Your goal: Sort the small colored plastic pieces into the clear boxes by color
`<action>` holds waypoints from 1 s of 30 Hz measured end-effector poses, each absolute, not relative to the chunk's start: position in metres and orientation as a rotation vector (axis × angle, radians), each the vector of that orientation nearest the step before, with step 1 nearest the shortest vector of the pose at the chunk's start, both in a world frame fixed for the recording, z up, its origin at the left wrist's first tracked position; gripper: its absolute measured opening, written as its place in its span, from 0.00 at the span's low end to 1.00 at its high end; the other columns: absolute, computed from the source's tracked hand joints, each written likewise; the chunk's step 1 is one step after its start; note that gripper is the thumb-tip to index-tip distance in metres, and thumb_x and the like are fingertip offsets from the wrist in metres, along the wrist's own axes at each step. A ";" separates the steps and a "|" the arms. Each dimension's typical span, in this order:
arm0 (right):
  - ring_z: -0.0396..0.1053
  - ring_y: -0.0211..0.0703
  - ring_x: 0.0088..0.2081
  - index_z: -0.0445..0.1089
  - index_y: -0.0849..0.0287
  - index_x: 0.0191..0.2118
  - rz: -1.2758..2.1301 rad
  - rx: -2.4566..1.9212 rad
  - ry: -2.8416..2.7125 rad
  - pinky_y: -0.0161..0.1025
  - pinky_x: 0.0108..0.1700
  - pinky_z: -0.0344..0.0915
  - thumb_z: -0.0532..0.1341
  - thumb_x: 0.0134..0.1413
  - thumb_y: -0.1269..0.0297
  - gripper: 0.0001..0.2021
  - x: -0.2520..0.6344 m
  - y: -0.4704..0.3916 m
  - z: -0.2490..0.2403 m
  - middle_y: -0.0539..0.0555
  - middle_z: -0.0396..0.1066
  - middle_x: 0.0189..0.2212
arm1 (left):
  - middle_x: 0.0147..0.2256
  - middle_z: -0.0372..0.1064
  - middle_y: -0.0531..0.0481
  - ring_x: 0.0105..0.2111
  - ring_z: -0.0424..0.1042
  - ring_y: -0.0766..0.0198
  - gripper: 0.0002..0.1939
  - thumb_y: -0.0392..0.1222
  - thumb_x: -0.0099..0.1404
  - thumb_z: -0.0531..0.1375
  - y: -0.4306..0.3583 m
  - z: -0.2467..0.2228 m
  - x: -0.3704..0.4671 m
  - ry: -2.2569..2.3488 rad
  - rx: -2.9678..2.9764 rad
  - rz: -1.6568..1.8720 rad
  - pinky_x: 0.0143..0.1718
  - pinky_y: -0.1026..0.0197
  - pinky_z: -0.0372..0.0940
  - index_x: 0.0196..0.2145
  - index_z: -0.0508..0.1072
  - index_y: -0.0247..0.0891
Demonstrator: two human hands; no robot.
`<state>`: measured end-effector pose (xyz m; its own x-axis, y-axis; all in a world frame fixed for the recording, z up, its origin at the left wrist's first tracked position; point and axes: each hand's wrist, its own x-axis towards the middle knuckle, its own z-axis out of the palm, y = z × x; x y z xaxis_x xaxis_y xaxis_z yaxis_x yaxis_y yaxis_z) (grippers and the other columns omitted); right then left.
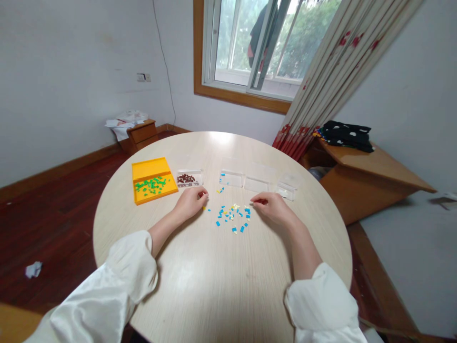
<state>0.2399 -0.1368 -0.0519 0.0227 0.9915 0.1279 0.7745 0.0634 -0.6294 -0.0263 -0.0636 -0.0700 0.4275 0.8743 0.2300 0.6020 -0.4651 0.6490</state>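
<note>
Small blue toy bricks (pixel 242 229) lie scattered with yellow and cream ones in a loose patch on the table, between my two hands. My left hand (pixel 191 202) rests at the left of this patch, fingers curled together, just in front of a clear box of dark brown pieces (pixel 186 178). On the patch's right side is my right hand (pixel 274 207), thumb and fingertips pinched close to the cream pieces (pixel 236 206). Whatever either hand may hold is too small or hidden to make out. Behind the patch, a clear box (pixel 232 179) has a few blue bricks in it.
An open orange-yellow case (pixel 152 167) with many green pieces (pixel 153 185) stands at the left of the round table (pixel 217 286). Two more clear boxes, one in the middle (pixel 256 185) and one at the right (pixel 285 192), stand behind my right hand.
</note>
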 end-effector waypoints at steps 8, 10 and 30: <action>0.71 0.41 0.36 0.76 0.62 0.34 0.599 -1.663 -1.983 0.37 0.40 0.66 0.59 0.47 0.77 0.10 0.224 -0.135 -0.051 0.57 0.75 0.34 | 0.26 0.71 0.47 0.26 0.66 0.64 0.09 0.36 0.59 0.54 -0.065 -0.068 -0.025 1.253 2.215 0.748 0.29 0.63 0.57 0.31 0.74 0.33; 0.71 0.41 0.36 0.76 0.62 0.33 0.588 -1.643 -2.025 0.37 0.40 0.65 0.59 0.48 0.76 0.09 0.222 -0.134 -0.051 0.56 0.75 0.34 | 0.26 0.71 0.47 0.26 0.67 0.64 0.09 0.36 0.60 0.54 -0.065 -0.068 -0.025 1.254 2.212 0.750 0.30 0.63 0.57 0.31 0.74 0.33; 0.68 0.39 0.37 0.76 0.60 0.38 0.542 -1.566 -2.120 0.36 0.41 0.63 0.58 0.50 0.78 0.12 0.199 -0.134 -0.050 0.57 0.71 0.37 | 0.25 0.70 0.49 0.26 0.66 0.65 0.09 0.38 0.60 0.54 -0.063 -0.071 -0.024 1.233 2.216 0.777 0.28 0.64 0.57 0.31 0.74 0.34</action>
<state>0.1991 -0.1344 -0.0497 -0.2569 0.9589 0.1203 0.7835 0.2795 -0.5550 -0.0238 -0.0632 -0.0711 0.4314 0.8690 0.2421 0.5935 -0.4756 0.6493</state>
